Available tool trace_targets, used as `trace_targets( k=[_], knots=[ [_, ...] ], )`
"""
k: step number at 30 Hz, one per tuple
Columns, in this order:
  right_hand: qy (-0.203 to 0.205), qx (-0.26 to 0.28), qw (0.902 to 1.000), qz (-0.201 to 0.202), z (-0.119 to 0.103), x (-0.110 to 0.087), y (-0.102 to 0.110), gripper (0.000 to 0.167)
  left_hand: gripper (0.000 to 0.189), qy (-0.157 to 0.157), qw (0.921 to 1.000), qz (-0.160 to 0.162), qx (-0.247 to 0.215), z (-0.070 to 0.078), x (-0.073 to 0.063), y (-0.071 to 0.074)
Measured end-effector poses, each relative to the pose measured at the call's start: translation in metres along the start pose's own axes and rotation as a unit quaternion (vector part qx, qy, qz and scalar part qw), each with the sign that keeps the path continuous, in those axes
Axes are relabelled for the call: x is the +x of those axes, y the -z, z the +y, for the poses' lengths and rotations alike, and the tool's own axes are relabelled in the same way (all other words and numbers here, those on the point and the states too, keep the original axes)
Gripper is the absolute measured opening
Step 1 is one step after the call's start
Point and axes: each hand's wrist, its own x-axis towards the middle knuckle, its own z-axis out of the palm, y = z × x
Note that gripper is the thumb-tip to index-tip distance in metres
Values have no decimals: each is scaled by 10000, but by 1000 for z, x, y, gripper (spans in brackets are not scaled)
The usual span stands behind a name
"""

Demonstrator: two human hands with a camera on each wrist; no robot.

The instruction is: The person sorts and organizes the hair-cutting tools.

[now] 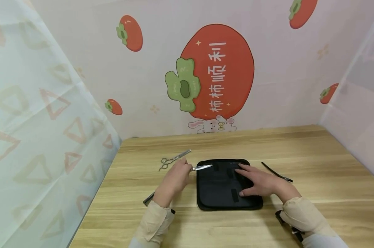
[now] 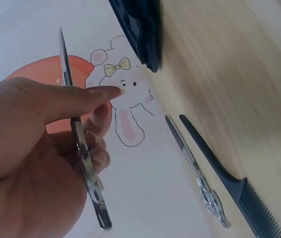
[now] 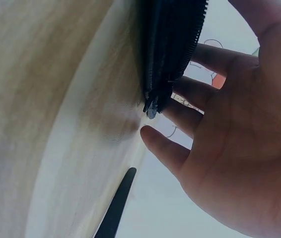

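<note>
My left hand [image 1: 178, 172] pinches a pair of silver scissors [image 1: 202, 167] between thumb and fingers. Its pointed blades reach over the left part of a black zip case [image 1: 216, 193]. In the left wrist view the scissors [image 2: 83, 148] cross the palm. Spread over the right side of the case is my right hand [image 1: 261, 181], with fingertips on its dark surface. The right wrist view shows those fingers [image 3: 182, 116] extended around the case's zipped edge [image 3: 196, 39]. Dark strap-like patches [image 1: 235, 195] show on the case.
A second pair of scissors [image 1: 176, 157] lies behind my left hand. A black tail comb [image 1: 148, 198] is partly covered by my left forearm; its teeth show in the left wrist view. To the right of the case lies a slim black hair clip [image 1: 275, 172]. Printed cloth walls surround the wooden table [image 1: 314, 158].
</note>
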Motion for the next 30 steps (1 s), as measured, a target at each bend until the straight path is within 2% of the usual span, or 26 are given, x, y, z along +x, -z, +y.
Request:
trace_targets(
  k=[4,9,15,21,26,30],
  knots=[
    [1,-3,10000,-10,0,0,1,91,15,-29,9998,173,-34,-3,3,-2],
    [29,47,10000,-51,0,0,1,91,16,189,9991,328,176,-4,3,-5],
    [30,65,10000,-64,1,0,2,91,13,269,9994,172,154,-7,1,-7],
    [78,4,10000,-33,3,0,3,91,12,374,9986,125,341,-8,7,-7],
    [75,5,10000,-13,2,-1,5,89,12,127,9993,297,191,-10,14,-7],
    [99,30,9999,-39,1,-1,4,88,10,-36,9998,206,-52,-14,18,-11]
  ],
)
